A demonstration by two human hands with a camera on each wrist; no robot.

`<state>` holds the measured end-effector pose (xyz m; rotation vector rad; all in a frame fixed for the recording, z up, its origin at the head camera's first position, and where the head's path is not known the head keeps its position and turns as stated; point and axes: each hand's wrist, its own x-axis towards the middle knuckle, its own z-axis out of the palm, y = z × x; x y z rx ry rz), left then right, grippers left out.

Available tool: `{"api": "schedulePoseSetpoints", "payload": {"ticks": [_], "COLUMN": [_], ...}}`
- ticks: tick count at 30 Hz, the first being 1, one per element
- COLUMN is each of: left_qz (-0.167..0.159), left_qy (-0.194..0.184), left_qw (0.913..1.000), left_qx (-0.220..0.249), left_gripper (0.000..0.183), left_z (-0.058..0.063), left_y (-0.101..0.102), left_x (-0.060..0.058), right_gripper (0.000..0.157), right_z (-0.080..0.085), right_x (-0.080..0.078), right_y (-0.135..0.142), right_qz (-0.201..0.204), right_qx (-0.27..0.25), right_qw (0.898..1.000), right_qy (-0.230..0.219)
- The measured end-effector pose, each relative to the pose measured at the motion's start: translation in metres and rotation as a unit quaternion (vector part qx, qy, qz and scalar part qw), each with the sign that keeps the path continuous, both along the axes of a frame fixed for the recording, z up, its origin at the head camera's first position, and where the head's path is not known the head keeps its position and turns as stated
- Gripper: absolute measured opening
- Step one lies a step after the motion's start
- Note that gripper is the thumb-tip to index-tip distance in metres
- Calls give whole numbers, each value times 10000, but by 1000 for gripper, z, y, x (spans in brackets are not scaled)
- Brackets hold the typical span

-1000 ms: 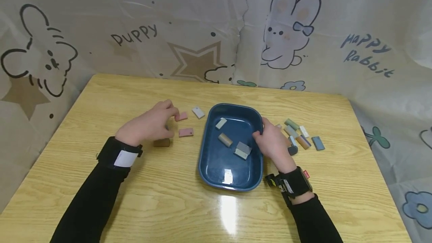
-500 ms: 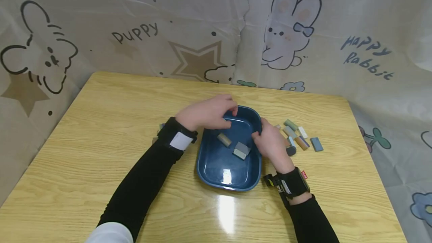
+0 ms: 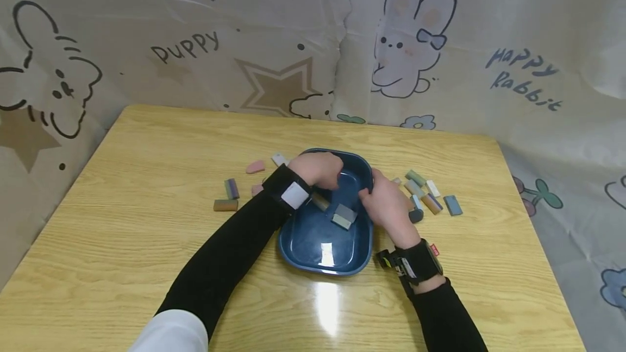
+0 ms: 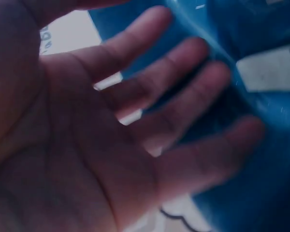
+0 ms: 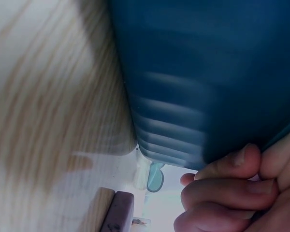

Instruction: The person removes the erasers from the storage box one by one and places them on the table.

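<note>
My right hand [image 3: 391, 208] grips the right wall of a blue rectangular tray [image 3: 325, 265]; in the right wrist view its fingers [image 5: 227, 193] curl under the rim from outside. Over the tray's far left part is my left hand [image 3: 318, 170], reaching across the left rim. Its fingers [image 4: 179, 116] are spread in the left wrist view, holding nothing visible, with a pale block [image 4: 270, 70] just past the fingertips. A tan rounded block [image 3: 320, 201], a grey block [image 3: 346, 213] and a whitish block [image 3: 341, 222] lie inside the tray.
Left of the tray are a striped block [image 3: 232, 188], a brown block [image 3: 225, 205], a pink block [image 3: 255, 167] and a white block [image 3: 279, 159]. Several more blocks, among them a blue block [image 3: 452, 205] and a green block [image 3: 415, 177], lie to its right. A printed curtain [image 3: 274, 15] hangs behind the table.
The left hand has swung right, from beside the pink blocks to over the tray, uncovering the striped block. The right hand keeps its grip on the tray. The head view has shifted slightly.
</note>
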<state>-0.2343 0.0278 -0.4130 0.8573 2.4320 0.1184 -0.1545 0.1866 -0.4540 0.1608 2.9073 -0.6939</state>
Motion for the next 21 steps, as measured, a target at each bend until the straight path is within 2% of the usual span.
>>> {"api": "schedulePoseSetpoints", "payload": {"ticks": [4,10,14,18,21], "left_qz": [21,-140,-174,-335,-397], "left_qy": [-144,82,167,444,652], "left_qw": [9997,9989,9988,9984,9968], "left_qx": [-208,-451,-426,-113,239], "left_gripper": [13,17,17,12,10], "left_z": [-6,-15,-18,-8,11], "left_y": [3,4,3,2,-2], "left_x": [0,2,4,8,11], "right_gripper": [57,57,58,58,58], "right_z": [1,2,1,0,1], "right_x": [0,0,-1,0,0], "right_y": [0,-1,-2,-1,-1], "right_qz": [31,82,119,118,85], "right_qx": [-113,-204,-242,-188,-119], "right_qw": [9999,9997,9996,9998,9999], "right_qy": [19,67,69,11,23]}}
